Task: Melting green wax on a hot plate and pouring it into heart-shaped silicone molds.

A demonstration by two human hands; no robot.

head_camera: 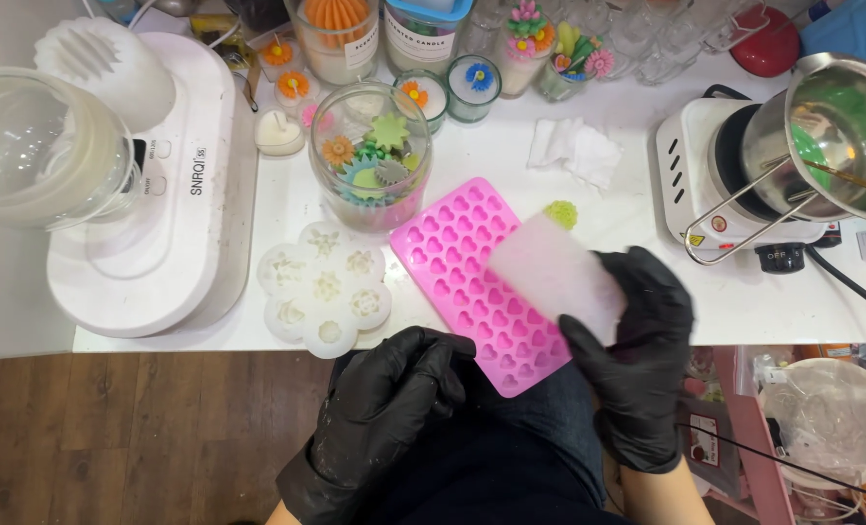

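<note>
A pink silicone mould [462, 277] with many heart-shaped cavities lies tilted at the white table's front edge, its near corner past the edge. My right hand [642, 355], in a black glove, holds a pale translucent rectangular piece [554, 274] over the mould's right side; the piece is blurred. My left hand [394, 408], also in a black glove, hangs below the table edge by the mould's near corner, fingers curled and holding nothing.
A white flower-shaped mould [324, 289] sits left of the pink one. Behind stand a glass jar of wax flowers [370, 156], a white appliance [175, 194], several candles, a crumpled tissue [577, 148] and a hotplate [715, 194] bearing a metal pitcher of green wax [841, 131].
</note>
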